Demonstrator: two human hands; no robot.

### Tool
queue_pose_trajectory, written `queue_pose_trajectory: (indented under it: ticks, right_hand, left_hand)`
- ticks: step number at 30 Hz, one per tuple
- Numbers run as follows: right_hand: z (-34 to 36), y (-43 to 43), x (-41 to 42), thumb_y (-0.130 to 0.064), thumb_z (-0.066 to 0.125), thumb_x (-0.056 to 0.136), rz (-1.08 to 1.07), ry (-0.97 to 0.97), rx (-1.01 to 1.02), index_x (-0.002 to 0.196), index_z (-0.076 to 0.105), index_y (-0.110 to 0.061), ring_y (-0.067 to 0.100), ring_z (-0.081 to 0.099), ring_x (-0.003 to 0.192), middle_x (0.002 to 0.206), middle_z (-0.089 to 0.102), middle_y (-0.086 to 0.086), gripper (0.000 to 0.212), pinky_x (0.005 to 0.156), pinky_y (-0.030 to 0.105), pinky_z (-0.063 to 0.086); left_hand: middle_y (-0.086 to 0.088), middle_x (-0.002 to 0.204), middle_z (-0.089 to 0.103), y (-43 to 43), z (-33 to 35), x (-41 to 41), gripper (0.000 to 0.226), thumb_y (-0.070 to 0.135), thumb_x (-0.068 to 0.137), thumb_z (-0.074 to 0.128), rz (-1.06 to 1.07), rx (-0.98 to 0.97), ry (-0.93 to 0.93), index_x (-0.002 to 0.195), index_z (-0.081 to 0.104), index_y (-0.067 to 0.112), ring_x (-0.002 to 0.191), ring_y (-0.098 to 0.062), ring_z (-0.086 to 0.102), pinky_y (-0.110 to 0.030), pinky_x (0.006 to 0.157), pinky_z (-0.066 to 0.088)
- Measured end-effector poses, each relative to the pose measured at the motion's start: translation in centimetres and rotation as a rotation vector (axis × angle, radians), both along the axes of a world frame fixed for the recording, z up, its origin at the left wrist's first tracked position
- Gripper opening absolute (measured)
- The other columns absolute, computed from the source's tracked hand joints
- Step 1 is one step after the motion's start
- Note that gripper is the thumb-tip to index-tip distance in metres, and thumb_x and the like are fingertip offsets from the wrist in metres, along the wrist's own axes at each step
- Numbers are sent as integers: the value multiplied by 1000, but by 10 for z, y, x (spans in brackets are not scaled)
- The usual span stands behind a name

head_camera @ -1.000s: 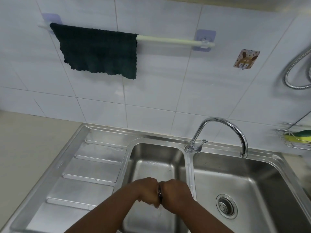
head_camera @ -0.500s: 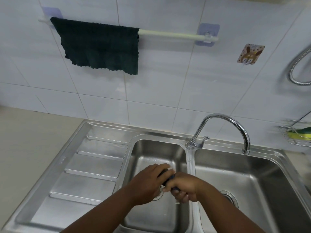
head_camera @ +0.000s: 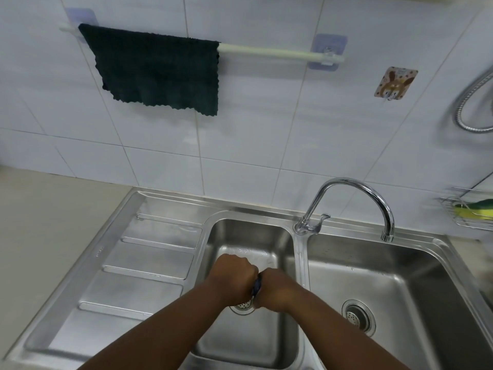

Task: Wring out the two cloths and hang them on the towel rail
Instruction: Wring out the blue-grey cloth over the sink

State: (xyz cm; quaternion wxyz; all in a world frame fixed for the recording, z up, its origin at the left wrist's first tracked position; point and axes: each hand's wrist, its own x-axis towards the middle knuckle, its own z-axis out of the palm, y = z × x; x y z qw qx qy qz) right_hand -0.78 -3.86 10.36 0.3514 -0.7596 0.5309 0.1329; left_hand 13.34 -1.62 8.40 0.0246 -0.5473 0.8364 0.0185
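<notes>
A dark green cloth [head_camera: 160, 70] hangs spread over the left part of the white towel rail [head_camera: 280, 53] on the tiled wall. Over the small left basin of the steel sink [head_camera: 248, 236], my left hand [head_camera: 232, 279] and my right hand [head_camera: 277, 288] are both clenched, fist against fist, around a second cloth [head_camera: 256, 285]. Only a thin dark blue sliver of that cloth shows between the fists. The rest of it is hidden inside my hands.
A chrome tap [head_camera: 354, 204] arches over the right basin [head_camera: 400, 284], which has a drain strainer [head_camera: 357, 316]. A ribbed draining board [head_camera: 133, 276] lies left of the basins. A wire rack with a yellow-green sponge [head_camera: 474, 209] hangs at the right, beside a metal hose [head_camera: 472, 102].
Half a second ago my hands were turned and offset on the cloth; now both fists are squared up side by side again, as they were a second ago. The hung cloth has not moved.
</notes>
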Motion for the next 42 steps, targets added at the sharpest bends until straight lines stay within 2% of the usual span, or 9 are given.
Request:
queue_pose_trajectory:
  ticks: [5,8,13,17,19,25,29,36,42]
  right_hand:
    - [-18,10,-4,-16,64,76,185,48,-476,83,71,-17,22,68,72,79,72,4,11,53,24,39]
    - [-27,14,-7,-21,81,38,297,94,-614,49,57,-23,9,49,31,39,53,-4,26,39,15,7]
    - [-42,20,-15,-28,81,44,373,107,-705,53,54,-22,11,42,25,35,47,-3,29,37,20,16]
    - [-46,19,-16,-32,84,41,311,127,-716,51,56,-20,12,49,29,38,52,-1,32,34,20,13]
    - [-40,15,-20,-26,77,63,212,89,-607,65,63,-15,19,64,54,59,64,2,17,43,25,33]
    - [-5,-4,-31,-17,72,72,-302,-190,523,66,55,-17,10,40,44,55,45,0,18,44,21,32]
    - [2,0,-33,-16,66,79,-240,-301,923,51,47,-23,6,26,36,43,38,-6,35,39,18,18]
    - [-2,11,-16,-18,73,73,-251,-134,754,60,50,-22,9,28,42,49,40,-3,27,40,19,21]
    - [-12,16,-3,-21,68,71,-19,65,146,61,53,-20,16,55,64,63,52,-3,18,59,27,45]
  left_hand:
    - [-2,66,59,-1,10,-12,14,23,80,57,205,333,44,72,61,12,70,-25,63,-30,63,45]
    - [-2,68,54,-3,3,-13,15,21,78,62,304,678,201,75,62,6,70,-21,57,-32,66,47]
    - [0,64,51,3,1,-10,17,19,73,74,463,991,529,66,58,17,54,-13,46,-24,51,39]
    - [6,72,61,14,-15,-10,13,17,71,79,429,832,712,74,66,20,65,-8,58,-20,60,46]
    - [5,90,66,20,-30,-9,27,23,72,80,355,603,714,94,64,18,82,-10,62,-27,76,54]
    - [-7,145,43,42,-39,0,58,15,85,44,-74,-109,479,142,35,13,122,-17,47,-26,102,44]
    - [-1,116,56,36,-37,4,52,17,84,59,-206,-284,341,134,45,14,91,-14,54,-26,75,49]
    - [4,51,55,24,-22,5,9,33,75,58,-200,-132,103,74,62,25,42,-15,49,-21,42,37]
    - [-7,68,67,20,-11,-15,19,22,81,53,-6,154,-63,67,60,12,53,-21,45,-23,49,24]
